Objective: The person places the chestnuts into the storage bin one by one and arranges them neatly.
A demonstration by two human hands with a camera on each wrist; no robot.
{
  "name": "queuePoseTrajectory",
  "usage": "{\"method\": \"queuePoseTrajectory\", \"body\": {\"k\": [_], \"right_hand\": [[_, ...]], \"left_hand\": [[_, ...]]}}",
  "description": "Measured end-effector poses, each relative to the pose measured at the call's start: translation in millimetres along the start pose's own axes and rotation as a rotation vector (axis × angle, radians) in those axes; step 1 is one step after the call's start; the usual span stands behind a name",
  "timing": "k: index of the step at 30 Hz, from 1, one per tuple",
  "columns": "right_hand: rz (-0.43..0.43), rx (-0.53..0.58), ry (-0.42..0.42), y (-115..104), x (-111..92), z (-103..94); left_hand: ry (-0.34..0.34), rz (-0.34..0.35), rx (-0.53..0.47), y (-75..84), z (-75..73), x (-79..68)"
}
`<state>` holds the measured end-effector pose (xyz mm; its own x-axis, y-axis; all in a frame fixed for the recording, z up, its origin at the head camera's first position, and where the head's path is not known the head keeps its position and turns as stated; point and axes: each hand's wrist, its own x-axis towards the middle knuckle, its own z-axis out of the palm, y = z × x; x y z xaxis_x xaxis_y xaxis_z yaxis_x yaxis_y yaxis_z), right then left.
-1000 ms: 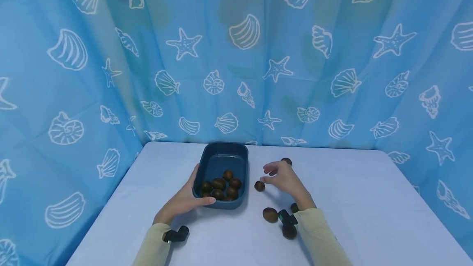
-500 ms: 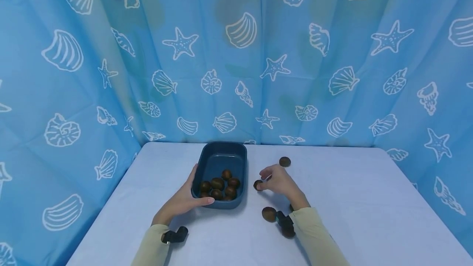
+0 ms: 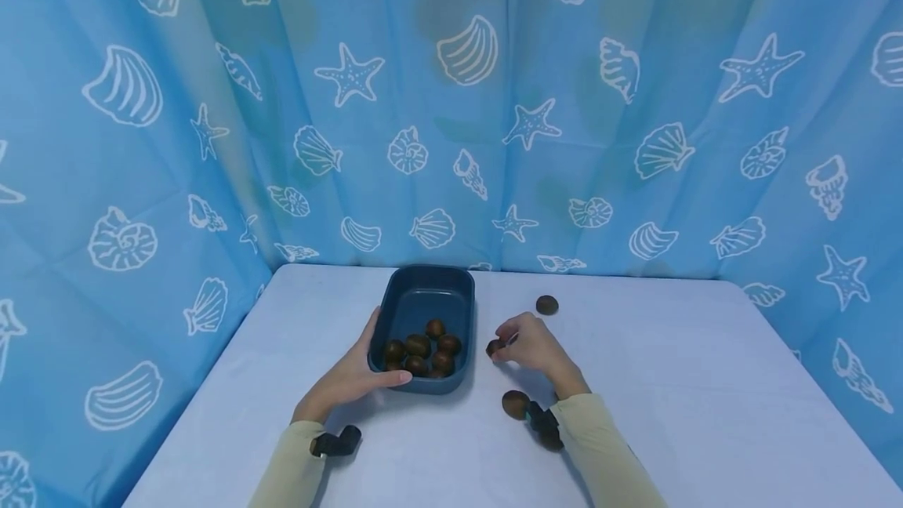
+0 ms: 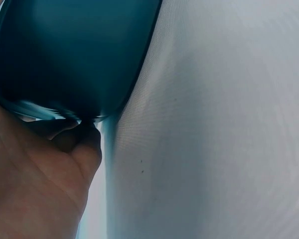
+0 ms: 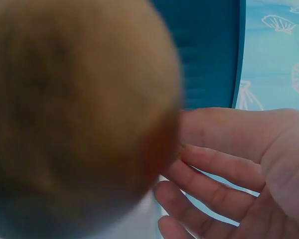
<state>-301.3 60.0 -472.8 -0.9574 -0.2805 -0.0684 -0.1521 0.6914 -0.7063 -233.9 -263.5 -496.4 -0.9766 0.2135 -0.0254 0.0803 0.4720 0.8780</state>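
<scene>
A dark blue rectangular baking dish (image 3: 433,386) stands on the table with several brown kiwis (image 3: 418,346) gathered in its near half. My left hand (image 3: 342,379) grips the dish at its near left corner, thumb along the front wall and fingers on the left side. To the right of the dish, my right hand (image 3: 534,348) pinches one kiwi (image 3: 493,348) between thumb and fingers, low over the cloth. In the right wrist view another kiwi (image 5: 84,114) close to the camera hides the held one, and the thumb and fingers (image 5: 224,132) show beside it.
A single kiwi (image 3: 546,305) lies beyond the right hand. Near the right wrist are a kiwi (image 3: 516,404) and a darker one (image 3: 550,439) partly covered by the wrist camera. A white cloth covers the table (image 3: 705,398); a blue shell-patterned curtain (image 3: 466,124) hangs behind.
The right hand has lowered slightly and its thumb and fingers have closed on the kiwi beside the dish. The left hand and the dish keep their place.
</scene>
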Motion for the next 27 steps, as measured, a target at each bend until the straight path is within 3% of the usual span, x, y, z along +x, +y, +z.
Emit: {"method": "queuePoseTrajectory", "body": {"k": [19, 27], "right_hand": [[0.018, 0.039, 0.053, -12, -4, -7.8], [-0.063, 0.078, 0.105, -14, -6, -11.8]], "left_hand": [[0.0, -0.021, 0.01, 2.2, -2.1, -1.1], [-0.004, -0.034, 0.019, 2.1, -1.3, -1.1]]}}
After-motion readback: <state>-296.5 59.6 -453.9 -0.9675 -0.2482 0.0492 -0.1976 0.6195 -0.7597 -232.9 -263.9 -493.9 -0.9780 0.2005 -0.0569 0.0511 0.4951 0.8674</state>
